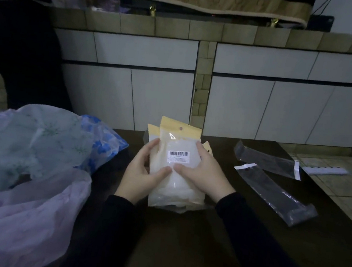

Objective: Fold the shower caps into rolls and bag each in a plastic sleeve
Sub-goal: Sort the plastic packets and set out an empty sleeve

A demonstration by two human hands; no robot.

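The left hand (143, 171) gripped the left edge of a stack of packets (179, 169), fingers curled behind it and thumb laid across the front. The right hand (201, 172) held the right edge, fingers bent round the side and thumb pressed on the front, its tip nearly meeting the left thumb. The top packet was a whitish pouch with a yellow header and a barcode label (179, 154); at least 2 more yellow headers showed behind it. The stack stood on the dark table (178, 245), tilted back a little. To the right of the stack, well apart, lay 2 clear plastic sleeves (275, 189) flat on the table. To the left of the stack, thin shower caps (35, 144), floral and blue, were heaped beside a pale bag (25, 214).
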